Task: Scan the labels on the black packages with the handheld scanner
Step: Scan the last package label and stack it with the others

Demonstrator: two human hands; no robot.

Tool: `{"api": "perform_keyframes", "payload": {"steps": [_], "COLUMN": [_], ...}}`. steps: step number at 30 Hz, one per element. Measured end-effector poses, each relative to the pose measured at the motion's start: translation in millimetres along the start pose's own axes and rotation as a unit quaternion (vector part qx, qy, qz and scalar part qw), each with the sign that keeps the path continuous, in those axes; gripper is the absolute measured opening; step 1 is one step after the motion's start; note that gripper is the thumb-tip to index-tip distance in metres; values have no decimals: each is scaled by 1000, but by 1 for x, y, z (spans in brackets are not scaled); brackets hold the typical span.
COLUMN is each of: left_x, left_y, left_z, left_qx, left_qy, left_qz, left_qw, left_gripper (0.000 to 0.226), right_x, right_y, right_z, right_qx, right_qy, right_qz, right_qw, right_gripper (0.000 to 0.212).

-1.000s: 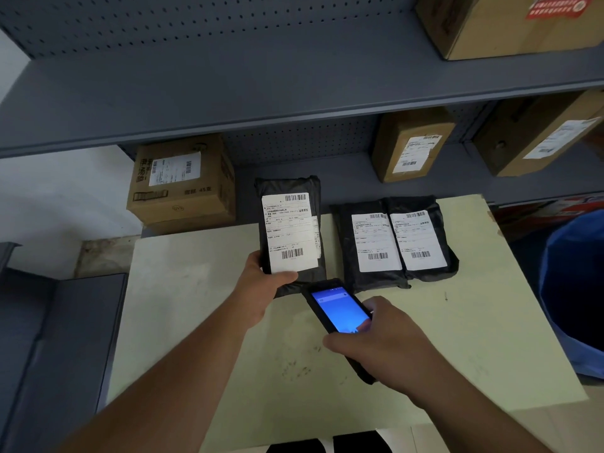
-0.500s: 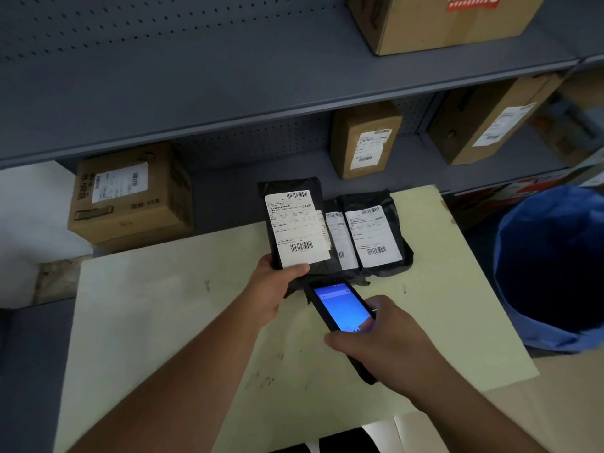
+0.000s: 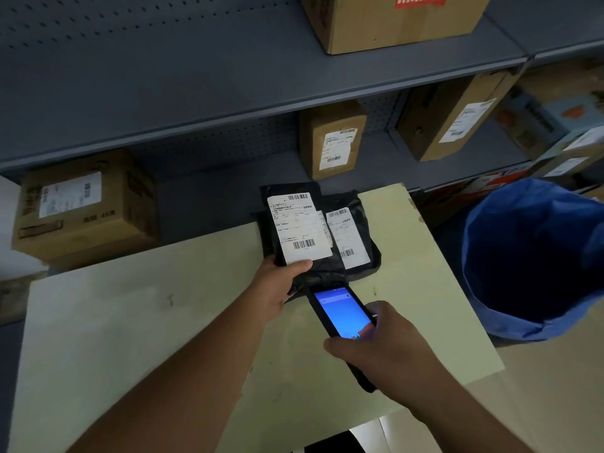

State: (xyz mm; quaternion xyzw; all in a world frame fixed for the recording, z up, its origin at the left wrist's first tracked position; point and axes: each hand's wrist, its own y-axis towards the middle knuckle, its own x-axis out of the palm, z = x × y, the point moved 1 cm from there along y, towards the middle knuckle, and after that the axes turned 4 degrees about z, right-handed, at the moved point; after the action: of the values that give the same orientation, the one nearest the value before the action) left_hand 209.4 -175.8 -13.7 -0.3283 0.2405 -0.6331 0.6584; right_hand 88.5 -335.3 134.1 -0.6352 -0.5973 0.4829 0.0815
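My left hand [image 3: 277,287] grips the lower edge of a black package [image 3: 287,204], holding it tilted up above the table with its white barcode label [image 3: 299,228] facing me. Behind it lie other black packages [image 3: 366,223] on the table, mostly hidden, one label showing. My right hand [image 3: 389,351] holds the black handheld scanner [image 3: 341,313], its blue screen lit. The scanner's top end sits just under the held package.
A pale green table [image 3: 163,322] stands against grey metal shelving [image 3: 228,93] that carries several cardboard boxes [image 3: 85,204]. A bin lined with a blue bag [image 3: 536,256] stands to the right of the table.
My left hand has carried the held package to the right, so it now covers most of the lying packages. The view has swung right. The scanner stays just below the package.
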Motion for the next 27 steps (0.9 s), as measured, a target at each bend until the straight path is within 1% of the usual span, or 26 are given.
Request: {"api": "perform_keyframes", "payload": {"steps": [3, 9, 13, 19, 27], "left_x": [11, 28, 34, 42, 32], "left_y": [6, 14, 21, 24, 22], "left_z": [-1, -4, -6, -5, -6], "left_qx": [-6, -26, -37, -33, -53], "left_qy": [-4, 2, 4, 27, 28], "left_qz": [6, 0, 8, 22, 38], "left_qw": [1000, 1000, 999, 999, 997], "left_gripper": [44, 31, 36, 38, 42], "right_x": [-6, -10, -12, -11, -4], "right_y": [3, 9, 10, 12, 11], "right_z": [4, 11, 13, 13, 9], "right_qx": [11, 21, 24, 33, 27], "right_qy": [7, 0, -4, -2, -4], "right_qz": [3, 12, 6, 1, -6], "right_qw": [1000, 1000, 1000, 999, 1000], "right_gripper": [41, 44, 54, 52, 49]}}
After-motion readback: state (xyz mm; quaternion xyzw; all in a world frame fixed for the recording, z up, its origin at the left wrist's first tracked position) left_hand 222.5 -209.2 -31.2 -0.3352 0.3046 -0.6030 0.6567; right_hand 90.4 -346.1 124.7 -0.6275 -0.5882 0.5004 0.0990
